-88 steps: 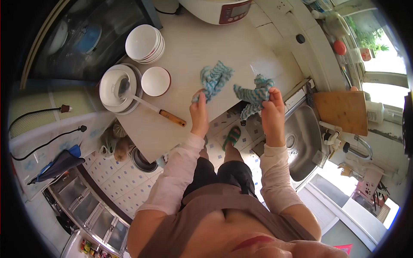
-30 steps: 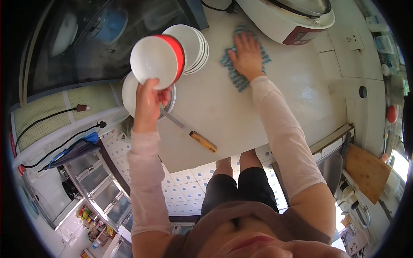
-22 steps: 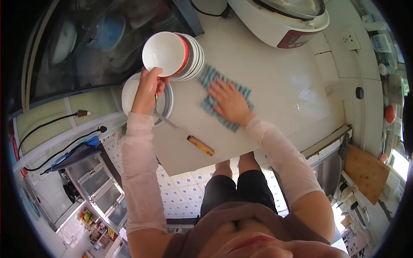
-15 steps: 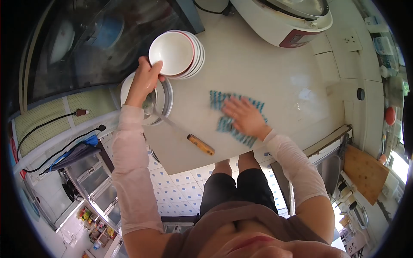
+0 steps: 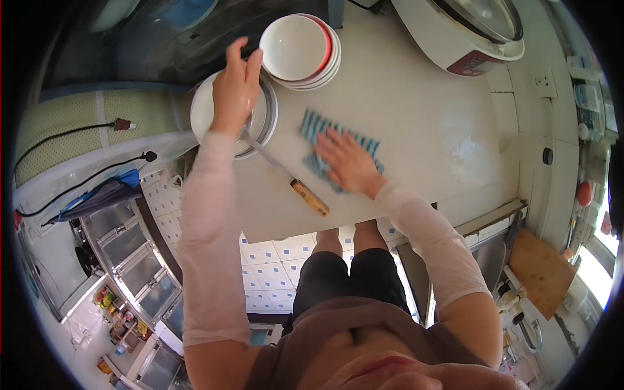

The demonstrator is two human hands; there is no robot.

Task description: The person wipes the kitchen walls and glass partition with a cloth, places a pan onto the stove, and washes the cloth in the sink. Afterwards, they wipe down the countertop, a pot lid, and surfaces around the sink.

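A stack of white bowls, one with a red inner rim, stands at the back of the counter. My left hand is just left of the stack, fingers stretched out and apart, holding nothing. It hovers over a white-rimmed pot and hides part of it. A long metal utensil with a wooden handle leans out of the pot onto the counter; its head is hidden behind my left hand. My right hand lies flat, fingers spread, on a teal-and-white striped cloth, which is blurred by motion.
A white cooker with a glass lid stands at the back right of the counter. A dark glass panel borders the back left. Two loose plugs lie at the left. A wooden board leans at the right.
My left hand has let go of the bowl stack, its fingers now apart beside it. My right hand and the cloth have slid left and away from me. The camera view has shifted somewhat.
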